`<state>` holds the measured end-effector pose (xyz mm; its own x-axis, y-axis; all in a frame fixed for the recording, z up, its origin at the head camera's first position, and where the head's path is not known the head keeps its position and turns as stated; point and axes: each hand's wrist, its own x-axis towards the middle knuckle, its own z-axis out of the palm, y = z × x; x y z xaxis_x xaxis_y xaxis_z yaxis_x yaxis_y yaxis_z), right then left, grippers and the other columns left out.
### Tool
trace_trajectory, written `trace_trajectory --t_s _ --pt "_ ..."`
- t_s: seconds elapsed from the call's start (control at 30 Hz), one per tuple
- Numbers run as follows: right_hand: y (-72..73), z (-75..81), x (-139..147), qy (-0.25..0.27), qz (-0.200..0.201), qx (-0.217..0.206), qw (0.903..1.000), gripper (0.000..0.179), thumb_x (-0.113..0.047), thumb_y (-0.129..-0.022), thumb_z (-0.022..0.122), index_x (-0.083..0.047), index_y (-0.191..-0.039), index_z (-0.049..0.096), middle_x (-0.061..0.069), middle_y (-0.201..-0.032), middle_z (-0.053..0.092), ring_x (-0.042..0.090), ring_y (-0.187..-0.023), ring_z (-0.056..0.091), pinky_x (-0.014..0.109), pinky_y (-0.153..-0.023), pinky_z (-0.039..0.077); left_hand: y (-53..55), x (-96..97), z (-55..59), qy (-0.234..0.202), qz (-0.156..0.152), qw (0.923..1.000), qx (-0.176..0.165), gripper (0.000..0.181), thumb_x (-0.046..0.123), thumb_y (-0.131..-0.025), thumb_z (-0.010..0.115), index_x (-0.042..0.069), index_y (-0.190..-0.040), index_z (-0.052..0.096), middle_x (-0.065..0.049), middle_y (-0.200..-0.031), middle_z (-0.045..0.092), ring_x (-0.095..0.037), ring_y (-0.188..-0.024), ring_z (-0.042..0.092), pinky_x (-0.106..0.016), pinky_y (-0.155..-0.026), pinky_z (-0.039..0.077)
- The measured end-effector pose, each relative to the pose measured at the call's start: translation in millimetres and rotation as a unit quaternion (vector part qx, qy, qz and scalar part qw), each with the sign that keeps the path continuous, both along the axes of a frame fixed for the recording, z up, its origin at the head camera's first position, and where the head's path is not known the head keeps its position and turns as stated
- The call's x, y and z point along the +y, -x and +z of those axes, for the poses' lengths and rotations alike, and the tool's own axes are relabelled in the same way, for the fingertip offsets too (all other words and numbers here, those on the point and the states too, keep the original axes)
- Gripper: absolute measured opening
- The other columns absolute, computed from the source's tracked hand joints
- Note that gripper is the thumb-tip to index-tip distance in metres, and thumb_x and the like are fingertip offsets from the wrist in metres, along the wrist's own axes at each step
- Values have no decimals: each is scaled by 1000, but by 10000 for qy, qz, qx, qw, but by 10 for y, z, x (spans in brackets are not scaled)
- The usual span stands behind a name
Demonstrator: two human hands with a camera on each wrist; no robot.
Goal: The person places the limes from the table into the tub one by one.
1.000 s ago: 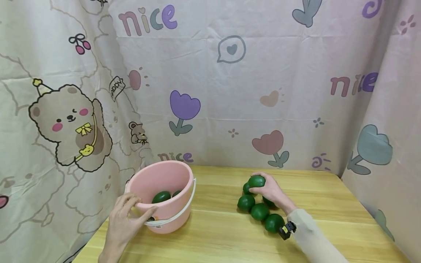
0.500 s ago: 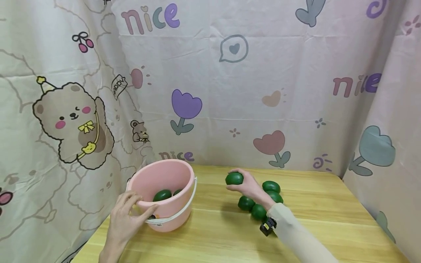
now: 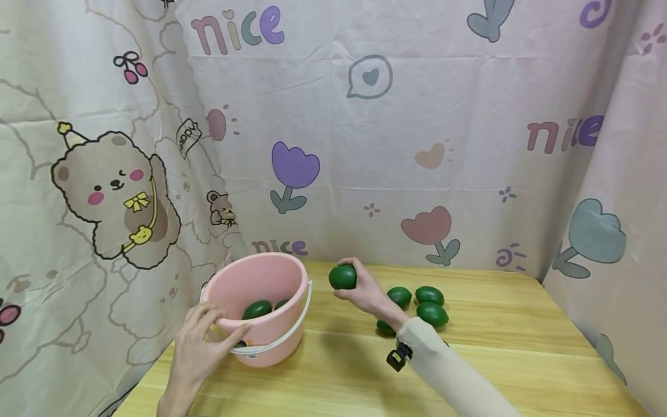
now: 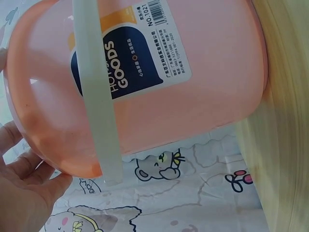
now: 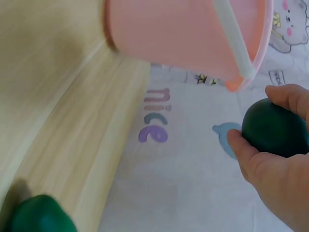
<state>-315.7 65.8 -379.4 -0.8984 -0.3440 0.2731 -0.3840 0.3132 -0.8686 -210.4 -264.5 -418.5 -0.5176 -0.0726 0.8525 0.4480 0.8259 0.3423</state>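
A pink bucket (image 3: 260,278) with a white handle (image 3: 275,343) stands tilted on the table at the left. My left hand (image 3: 195,347) holds its near rim, fingers over the edge and thumb outside. Inside lie dark green avocados (image 3: 257,310); one is mostly hidden by the rim. Between thumb and fingers, my right hand (image 3: 367,292) grips another avocado (image 3: 342,277), raised above the table to the right of the bucket and apart from it. The right wrist view also shows this held avocado (image 5: 275,128).
Several avocados (image 3: 432,314) lie grouped on the wooden table (image 3: 500,336), partly hidden behind the right forearm. A patterned curtain (image 3: 333,145) hangs behind the table and along both sides. A small black device (image 3: 399,356) is strapped at the right wrist.
My right hand has lifted an avocado from the group and carried it left, nearer the bucket. The left hand keeps its hold on the rim.
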Motion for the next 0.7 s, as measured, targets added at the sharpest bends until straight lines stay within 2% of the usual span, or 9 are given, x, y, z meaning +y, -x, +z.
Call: trace_trajectory --t_s 0.3,0.5,0.7 --pt "-67 142 -304 214 381 65 9990 59 -17 -83 78 -16 -132 47 13 -129 52 28 -104 59 40 -84 54 -21 22 5 -75 17 10000 -57 43 25 -53 96 15 -80 64 -1 -97 62 -15 -101 50 -2 -89 29" --pt "-107 256 -469 236 296 357 9986 61 -22 -78 82 -19 -132 54 7 -127 57 25 -105 60 41 -87 53 6 6 11 -7 -44 10000 15 43 23 -53 95 14 -80 64 -1 -95 61 -15 -101 50 -3 -90 29" --pt "-141 286 -614 64 311 339 9989 63 -22 -75 85 -22 -130 55 4 -126 59 21 -104 61 39 -88 53 -7 21 3 -89 14 9999 -56 43 25 -52 96 15 -79 64 -1 -96 61 -11 -101 49 -7 -87 32"
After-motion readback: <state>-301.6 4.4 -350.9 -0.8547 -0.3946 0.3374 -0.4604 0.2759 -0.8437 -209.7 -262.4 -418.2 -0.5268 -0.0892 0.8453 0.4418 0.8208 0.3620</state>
